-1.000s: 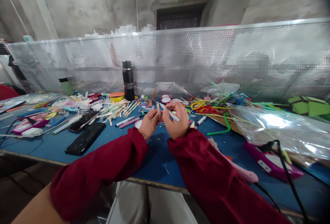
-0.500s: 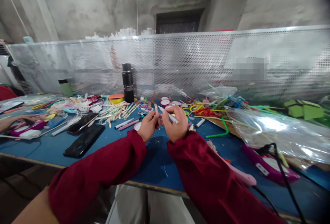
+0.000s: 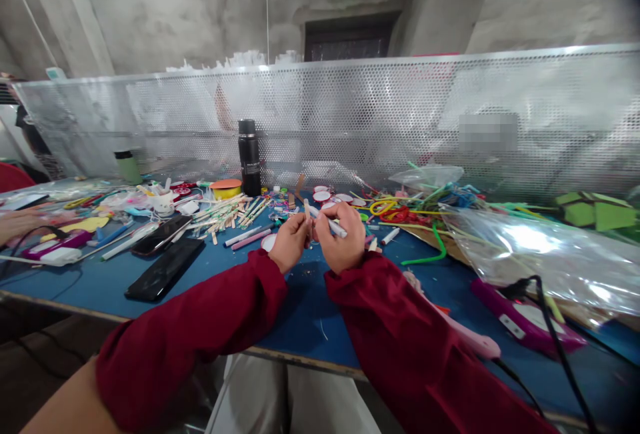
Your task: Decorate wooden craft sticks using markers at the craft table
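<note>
My left hand (image 3: 291, 243) pinches a wooden craft stick (image 3: 307, 206), whose tip pokes up above the fingers. In my right hand (image 3: 344, 239) is a white marker pen (image 3: 337, 228), its tip end angled toward the stick. Both hands are close together, a little above the blue table (image 3: 300, 327). Fingers hide most of the stick, and I cannot tell whether the pen touches it. Left of my hands lie more markers, among them a pink one (image 3: 251, 239). Just behind them are round white lids with red rims (image 3: 321, 195).
A black bottle (image 3: 249, 161) stands behind a pile of craft sticks (image 3: 227, 214). Two phones (image 3: 165, 269) lie to the left. Pipe cleaners (image 3: 440, 247), a plastic sheet (image 3: 540, 247), a pink glue gun (image 3: 475, 341) and a purple power strip (image 3: 530, 321) lie right. Another person's hand (image 3: 17, 224) shows far left.
My hands stay in nearly the same place, the stick's tip standing slightly differently between them. At far left the other person's hand has drawn back, uncovering more of a yellow piece.
</note>
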Available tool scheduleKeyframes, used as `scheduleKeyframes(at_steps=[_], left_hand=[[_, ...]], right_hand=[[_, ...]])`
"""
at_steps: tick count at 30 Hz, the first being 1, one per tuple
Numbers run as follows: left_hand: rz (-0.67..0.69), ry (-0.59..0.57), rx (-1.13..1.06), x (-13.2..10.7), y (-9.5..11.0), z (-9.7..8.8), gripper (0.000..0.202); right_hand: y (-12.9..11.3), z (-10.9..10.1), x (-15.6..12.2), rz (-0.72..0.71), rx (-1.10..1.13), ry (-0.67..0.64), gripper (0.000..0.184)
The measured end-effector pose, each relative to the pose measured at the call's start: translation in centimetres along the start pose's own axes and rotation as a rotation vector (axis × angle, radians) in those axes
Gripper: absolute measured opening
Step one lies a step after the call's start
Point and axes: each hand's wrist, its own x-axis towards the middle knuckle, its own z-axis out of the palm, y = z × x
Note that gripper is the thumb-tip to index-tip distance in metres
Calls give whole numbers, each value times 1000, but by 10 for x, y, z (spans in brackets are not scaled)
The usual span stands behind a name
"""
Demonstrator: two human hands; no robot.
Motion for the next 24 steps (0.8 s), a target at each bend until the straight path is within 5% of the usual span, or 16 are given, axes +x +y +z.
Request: scheduleKeyframes(at_steps=[24], left_hand=[[20,4,28,0,-1,0,32]], right_hand=[[1,0,0,6,-18,-12,9]])
